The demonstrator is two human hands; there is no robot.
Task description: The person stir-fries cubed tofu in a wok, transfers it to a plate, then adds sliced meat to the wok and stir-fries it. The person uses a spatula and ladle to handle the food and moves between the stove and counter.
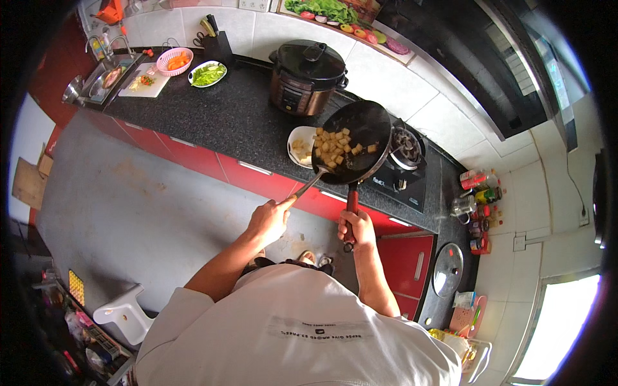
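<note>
My right hand (358,227) grips the red handle of a dark wok (369,120), which is tilted to the left over the counter. Browned cubes (333,144), perhaps tofu or potato, lie along the wok's lower left side. My left hand (268,221) holds a metal spatula (307,186) by its handle, its head at the wok's near left rim. Under that rim stands a white dish (291,153) with a few of the cubes in it; the wok hides its right part.
A gas burner (406,144) is just right of the wok. Behind stands an electric pressure cooker (308,77). Farther left are a plate of cut green vegetables (207,74), a pink basket (165,64), a cutting board (153,89) and a sink (99,89). A glass lid (448,270) lies at right.
</note>
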